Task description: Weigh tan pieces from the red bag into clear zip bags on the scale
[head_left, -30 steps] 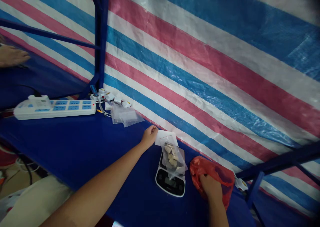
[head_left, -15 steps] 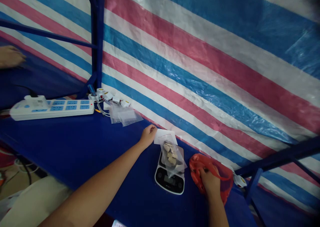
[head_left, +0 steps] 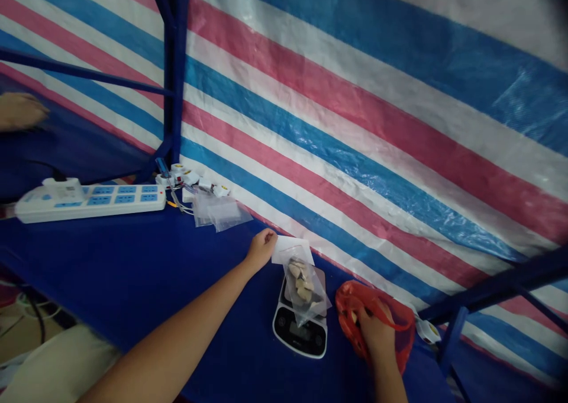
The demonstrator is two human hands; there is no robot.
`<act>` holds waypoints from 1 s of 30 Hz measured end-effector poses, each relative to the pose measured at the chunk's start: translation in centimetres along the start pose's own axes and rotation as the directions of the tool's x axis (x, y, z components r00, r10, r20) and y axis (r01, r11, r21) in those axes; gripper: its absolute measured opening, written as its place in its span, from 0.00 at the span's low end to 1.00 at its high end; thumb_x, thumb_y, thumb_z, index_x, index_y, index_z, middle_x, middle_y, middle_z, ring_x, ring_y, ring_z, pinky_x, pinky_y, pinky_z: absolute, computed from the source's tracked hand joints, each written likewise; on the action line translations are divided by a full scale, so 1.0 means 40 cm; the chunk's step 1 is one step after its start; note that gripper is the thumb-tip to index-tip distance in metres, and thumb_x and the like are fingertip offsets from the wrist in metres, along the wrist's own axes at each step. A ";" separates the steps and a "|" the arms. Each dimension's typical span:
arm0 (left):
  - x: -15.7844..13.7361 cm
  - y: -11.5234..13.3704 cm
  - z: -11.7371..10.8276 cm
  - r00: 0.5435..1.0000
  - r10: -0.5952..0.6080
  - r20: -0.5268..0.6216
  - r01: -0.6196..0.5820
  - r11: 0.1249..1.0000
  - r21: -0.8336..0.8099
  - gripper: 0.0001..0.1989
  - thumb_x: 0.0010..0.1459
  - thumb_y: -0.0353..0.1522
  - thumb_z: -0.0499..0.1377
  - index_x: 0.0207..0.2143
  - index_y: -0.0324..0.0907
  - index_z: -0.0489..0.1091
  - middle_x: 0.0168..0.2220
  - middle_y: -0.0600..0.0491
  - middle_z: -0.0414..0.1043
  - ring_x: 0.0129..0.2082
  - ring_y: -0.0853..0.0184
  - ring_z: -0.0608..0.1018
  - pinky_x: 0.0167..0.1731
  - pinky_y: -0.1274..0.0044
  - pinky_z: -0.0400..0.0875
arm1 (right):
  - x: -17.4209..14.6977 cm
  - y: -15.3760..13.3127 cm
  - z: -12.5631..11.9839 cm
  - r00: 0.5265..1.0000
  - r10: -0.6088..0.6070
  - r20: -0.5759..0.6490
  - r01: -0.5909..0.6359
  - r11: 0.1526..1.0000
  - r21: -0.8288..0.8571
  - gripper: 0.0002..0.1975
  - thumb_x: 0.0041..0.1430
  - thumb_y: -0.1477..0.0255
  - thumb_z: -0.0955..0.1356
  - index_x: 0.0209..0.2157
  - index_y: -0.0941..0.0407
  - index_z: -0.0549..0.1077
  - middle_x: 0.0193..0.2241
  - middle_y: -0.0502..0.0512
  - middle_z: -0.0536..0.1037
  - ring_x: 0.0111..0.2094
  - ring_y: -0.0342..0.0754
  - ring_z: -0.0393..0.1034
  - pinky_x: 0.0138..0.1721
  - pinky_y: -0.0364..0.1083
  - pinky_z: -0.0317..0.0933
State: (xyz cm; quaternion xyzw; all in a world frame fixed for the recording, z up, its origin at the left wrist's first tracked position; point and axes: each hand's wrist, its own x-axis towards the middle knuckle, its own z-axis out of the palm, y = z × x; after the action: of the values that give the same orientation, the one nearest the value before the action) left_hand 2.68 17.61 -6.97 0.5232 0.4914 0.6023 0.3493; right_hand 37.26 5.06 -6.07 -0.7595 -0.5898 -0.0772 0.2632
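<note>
My left hand [head_left: 262,249] rests on the blue table with its fingers curled into a loose fist, right beside a white sheet of paper [head_left: 279,248]. Nothing shows in those fingers. A small clear plastic bag [head_left: 306,315] holding several pale, irregular chunks [head_left: 302,281] lies on a black and white digital kitchen scale [head_left: 296,345]. Its display is too dim to read. To the right of the scale, my right hand [head_left: 377,327] reaches into a red plastic bag [head_left: 403,350]. The bag hides the fingertips, and a small pale piece [head_left: 354,316] shows beside them.
A white power strip [head_left: 106,205] with a plug in it lies at left. Several white adapters [head_left: 190,177], a blue-handled screwdriver [head_left: 162,167] and flat clear bags [head_left: 222,212] sit by the striped sheet [head_left: 337,172]. Another white adapter [head_left: 428,332] is at right. Another person's hand [head_left: 22,112] appears far left.
The view has tilted slightly, so things sit a little lower in the picture. My right hand has shifted slightly in the red bag, and the pale piece beside its fingers now shows.
</note>
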 end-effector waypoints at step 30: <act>-0.005 0.008 -0.008 1.000 -0.006 0.013 0.005 1.000 0.014 0.08 0.53 0.35 0.55 0.25 0.41 0.69 0.22 0.57 0.66 0.25 0.68 0.68 0.28 0.77 0.60 | -0.013 0.015 0.046 0.988 0.037 0.151 -0.027 0.997 -0.068 0.15 0.53 0.69 0.61 0.36 0.60 0.76 0.36 0.67 0.79 0.39 0.57 0.75 0.41 0.49 0.65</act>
State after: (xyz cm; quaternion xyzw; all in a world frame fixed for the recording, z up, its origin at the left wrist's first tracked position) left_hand 2.45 17.27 -6.70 0.5280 0.4948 0.5946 0.3505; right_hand 37.30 5.41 -8.06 -0.7809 -0.5930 -0.0341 0.1935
